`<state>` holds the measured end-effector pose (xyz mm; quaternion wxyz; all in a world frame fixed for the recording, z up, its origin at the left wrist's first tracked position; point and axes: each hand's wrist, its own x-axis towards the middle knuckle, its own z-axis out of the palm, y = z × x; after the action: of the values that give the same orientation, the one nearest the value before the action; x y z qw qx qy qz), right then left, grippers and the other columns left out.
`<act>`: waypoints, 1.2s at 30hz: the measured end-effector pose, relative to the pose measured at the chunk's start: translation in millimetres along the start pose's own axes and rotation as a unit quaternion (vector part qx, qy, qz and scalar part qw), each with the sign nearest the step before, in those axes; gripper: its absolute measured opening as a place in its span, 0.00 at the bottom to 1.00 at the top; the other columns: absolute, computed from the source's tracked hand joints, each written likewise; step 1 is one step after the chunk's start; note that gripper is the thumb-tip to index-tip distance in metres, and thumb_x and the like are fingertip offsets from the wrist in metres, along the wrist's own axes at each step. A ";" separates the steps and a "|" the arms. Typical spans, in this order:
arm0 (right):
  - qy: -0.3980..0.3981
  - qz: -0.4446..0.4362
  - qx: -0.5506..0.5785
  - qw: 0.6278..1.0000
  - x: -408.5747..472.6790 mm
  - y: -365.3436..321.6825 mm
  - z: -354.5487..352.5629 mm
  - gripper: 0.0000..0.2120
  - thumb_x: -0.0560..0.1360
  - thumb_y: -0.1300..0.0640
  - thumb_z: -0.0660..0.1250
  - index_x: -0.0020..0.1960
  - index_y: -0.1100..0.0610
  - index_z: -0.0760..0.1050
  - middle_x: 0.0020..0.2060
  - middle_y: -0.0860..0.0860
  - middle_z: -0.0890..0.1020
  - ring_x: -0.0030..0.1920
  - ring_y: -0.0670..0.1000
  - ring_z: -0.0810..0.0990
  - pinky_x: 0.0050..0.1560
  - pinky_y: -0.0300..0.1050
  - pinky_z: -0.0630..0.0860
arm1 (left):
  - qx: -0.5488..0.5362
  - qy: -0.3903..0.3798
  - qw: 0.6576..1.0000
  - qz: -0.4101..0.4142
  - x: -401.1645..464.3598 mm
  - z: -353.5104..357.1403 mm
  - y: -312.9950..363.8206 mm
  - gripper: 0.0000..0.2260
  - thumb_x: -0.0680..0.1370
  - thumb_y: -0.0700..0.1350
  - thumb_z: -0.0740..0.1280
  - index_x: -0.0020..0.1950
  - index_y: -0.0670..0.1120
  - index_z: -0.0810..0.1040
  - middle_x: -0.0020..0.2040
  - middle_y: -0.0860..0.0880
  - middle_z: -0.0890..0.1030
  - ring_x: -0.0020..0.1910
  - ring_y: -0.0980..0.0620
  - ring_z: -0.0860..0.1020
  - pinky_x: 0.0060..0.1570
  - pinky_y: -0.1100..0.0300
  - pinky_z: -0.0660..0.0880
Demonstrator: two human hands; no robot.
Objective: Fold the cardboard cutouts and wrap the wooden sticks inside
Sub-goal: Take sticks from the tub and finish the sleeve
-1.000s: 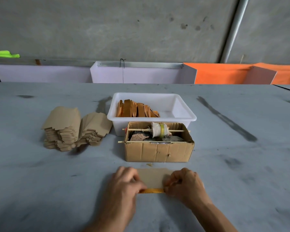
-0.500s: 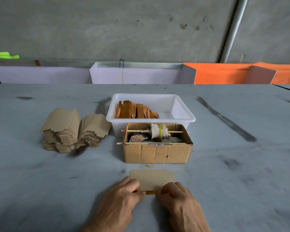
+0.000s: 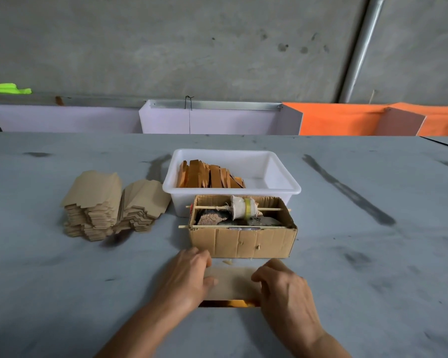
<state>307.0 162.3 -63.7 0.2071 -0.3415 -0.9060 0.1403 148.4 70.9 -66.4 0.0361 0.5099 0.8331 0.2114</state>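
The cardboard cutout [image 3: 232,282] is held at both ends: its left end is covered by the left hand [image 3: 189,276], whose fingers are bent over the far left corner with the thumb laid on the panel, and its right end is pressed by the curled fingers of the right hand [image 3: 287,288]. Whether each hand truly pinches the edge or only presses down cannot be told.

From left to right, two leaning stacks of flat cutouts [image 3: 114,205] are seen well apart from the hands, then the white tub [image 3: 282,188] with wooden sticks [image 3: 210,175] stood in its left part, and just in front of it the small cardboard box [image 3: 243,240] with a spool [image 3: 243,209] on a skewer.

The cutout lies on the table [image 3: 373,254] just in front of the box, its long axis running left to right between the two hands. An orange strip, judged to be a wooden stick [image 3: 230,303], shows under its near edge, parallel to that axis. Both hands are equally near. The next fold is therefore judged to run across the short axis, rolled over the stick.
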 end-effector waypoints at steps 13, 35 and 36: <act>-0.055 -0.096 -0.048 0.993 24.7 -1.2 12.0 0.14 0.77 0.60 0.57 0.58 0.51 0.76 0.56 0.47 0.75 0.47 0.54 0.78 0.42 0.45 0.72 | -0.088 0.000 0.996 -0.032 -1.2 1.7 -5.5 0.13 0.69 0.50 0.73 0.39 0.57 0.67 0.40 0.58 0.73 0.39 0.61 0.71 0.34 0.69 0.64; -0.029 -0.224 -0.054 0.973 27.1 11.4 4.3 0.06 0.68 0.66 0.72 0.38 0.55 0.80 0.33 0.51 0.79 0.37 0.53 0.76 0.35 0.40 0.68 | -0.055 0.033 0.993 0.094 -6.9 -1.6 -5.0 0.02 0.72 0.40 0.71 0.40 0.46 0.80 0.38 0.55 0.74 0.45 0.54 0.73 0.46 0.62 0.69; -0.012 -0.250 -0.064 0.966 25.6 12.5 3.9 0.08 0.65 0.67 0.74 0.36 0.55 0.79 0.31 0.50 0.77 0.34 0.52 0.75 0.32 0.40 0.70 | -0.027 0.033 0.992 0.117 -8.0 -4.1 -3.5 0.03 0.71 0.39 0.71 0.40 0.45 0.80 0.38 0.54 0.75 0.45 0.53 0.73 0.46 0.59 0.70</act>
<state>294.6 188.3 -65.0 0.2028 -0.1152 -0.9720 0.0301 148.1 61.3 -65.3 -0.0024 0.5957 0.7621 0.2535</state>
